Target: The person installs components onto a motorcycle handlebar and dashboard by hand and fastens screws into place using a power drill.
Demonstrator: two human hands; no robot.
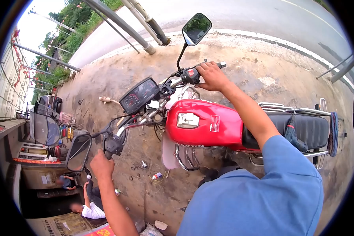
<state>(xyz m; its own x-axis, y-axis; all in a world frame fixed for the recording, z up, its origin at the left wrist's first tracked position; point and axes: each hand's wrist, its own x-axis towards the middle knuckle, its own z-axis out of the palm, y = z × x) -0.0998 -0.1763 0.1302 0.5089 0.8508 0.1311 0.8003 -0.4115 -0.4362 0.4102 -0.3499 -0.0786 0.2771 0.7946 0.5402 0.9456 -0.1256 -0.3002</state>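
A red motorcycle [220, 122] stands below me with its front toward the left of the view. My left hand [102, 164] is closed around the left handlebar grip, just below the switch housing [113, 145]. On the far side, my right hand [213, 76] wraps the right handlebar grip [222, 65], beside a housing with a red switch [191, 73]. Between the two grips sits the instrument cluster [139, 94]. Mirrors rise on both sides, the left mirror [78, 153] close to my left hand and the right mirror [196, 29] beyond my right.
A power drill [294, 135] with a long bit lies on the black seat [312, 131]. On the stained ground are a small can [157, 176] and loose metal parts [144, 164]. Two people sit at lower left, one in a white shirt [93, 211]. Metal poles [126, 27] line the roadside.
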